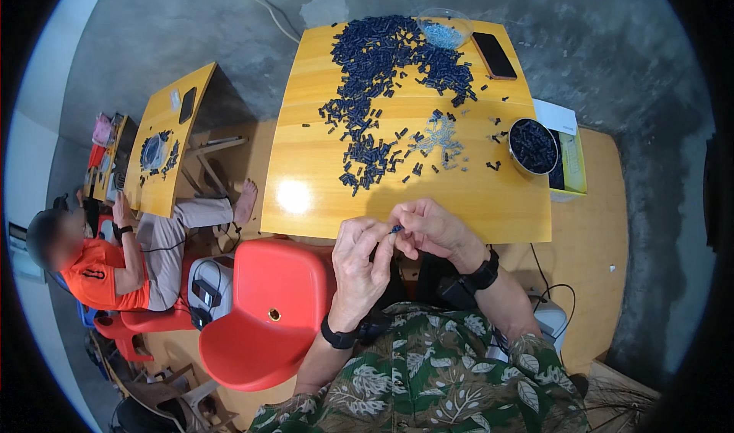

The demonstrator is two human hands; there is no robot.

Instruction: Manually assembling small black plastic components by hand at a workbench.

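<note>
My left hand (362, 258) and my right hand (434, 231) meet just past the near edge of the yellow wooden table (306, 157). Both are closed, thumbs and forefingers pinching one small dark-blue piece (396, 229) between them. Its exact kind is too small to make out. Ahead of my hands, a large heap of small dark tubular pieces (371, 81) spreads over the table. Beside it lies a scatter of small clear or silvery bits (438, 136). A round metal bowl (556, 156) at the right edge is filled with similar dark pieces.
A clear bowl (468, 26) of light-blue bits and a phone (495, 56) are at the table's back. A yellow-and-white box (575, 165) sits right of it. A red chair (267, 295) stands at my left; farther off, a person in orange (111, 268) sits by another table (164, 188).
</note>
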